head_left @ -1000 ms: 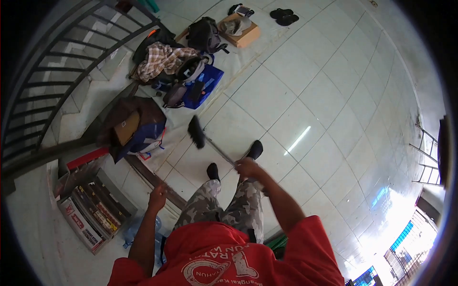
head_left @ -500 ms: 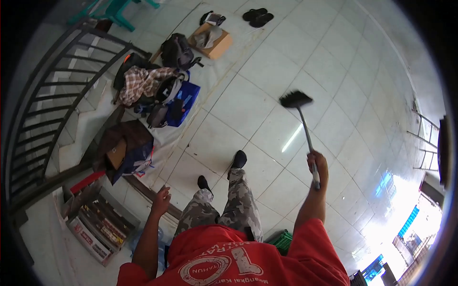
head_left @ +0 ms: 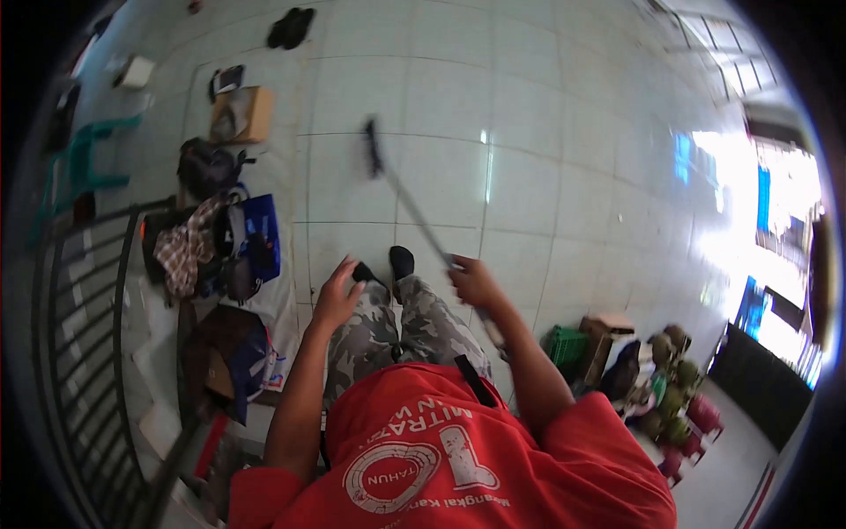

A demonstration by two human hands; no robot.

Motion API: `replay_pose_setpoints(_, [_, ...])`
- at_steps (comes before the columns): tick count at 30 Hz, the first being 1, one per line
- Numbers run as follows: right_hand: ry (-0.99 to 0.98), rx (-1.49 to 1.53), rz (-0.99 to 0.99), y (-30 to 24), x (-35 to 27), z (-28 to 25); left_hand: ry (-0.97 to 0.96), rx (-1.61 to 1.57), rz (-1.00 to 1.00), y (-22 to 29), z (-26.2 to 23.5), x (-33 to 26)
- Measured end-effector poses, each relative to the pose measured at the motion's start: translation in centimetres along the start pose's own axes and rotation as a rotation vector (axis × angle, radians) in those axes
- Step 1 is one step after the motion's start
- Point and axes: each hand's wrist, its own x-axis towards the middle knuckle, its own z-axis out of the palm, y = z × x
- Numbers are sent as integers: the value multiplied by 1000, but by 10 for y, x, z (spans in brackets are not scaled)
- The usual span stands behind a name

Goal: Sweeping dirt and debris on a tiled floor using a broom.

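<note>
A long-handled broom (head_left: 421, 222) slants across the tiled floor (head_left: 529, 167). Its dark, slightly blurred bristle head is at the far end, up and to the left of its grip. My right hand (head_left: 471, 282) is wrapped round the handle, and the handle's rear end runs back along my right forearm. My left hand (head_left: 337, 295) hangs in front of my left leg, fingers stretched and apart, holding nothing. Below it are my feet in dark footwear and my camouflage trousers (head_left: 361, 339).
Bags and a checked cloth (head_left: 185, 251) lie along the left, beside a black railing (head_left: 97, 309). A cardboard box (head_left: 256, 115) and dark sandals (head_left: 291, 28) are farther off. At right stand a green crate (head_left: 566, 346), several green round objects (head_left: 674, 401) and red stools (head_left: 702, 413).
The broom has swung left from the right side, its head now left of my right hand. My left hand has risen and opened. The view has turned to the right.
</note>
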Motion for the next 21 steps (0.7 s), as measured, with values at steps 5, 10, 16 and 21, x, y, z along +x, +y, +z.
replay_pose_setpoints(5, [-200,44,-98,12,52,6,-243,34,9,72,37,81])
replay_pose_setpoints(10, [-80,-644,-125,116,19,-153,-279,28,146,93,3,98])
replay_pose_setpoints(16, [860,-3,195,158,-34,-145,-292,-137,27,82,-61,103])
replay_pose_setpoints(21, [696,820,352,134,-197,-4,-333,77,-100,95,-83,122])
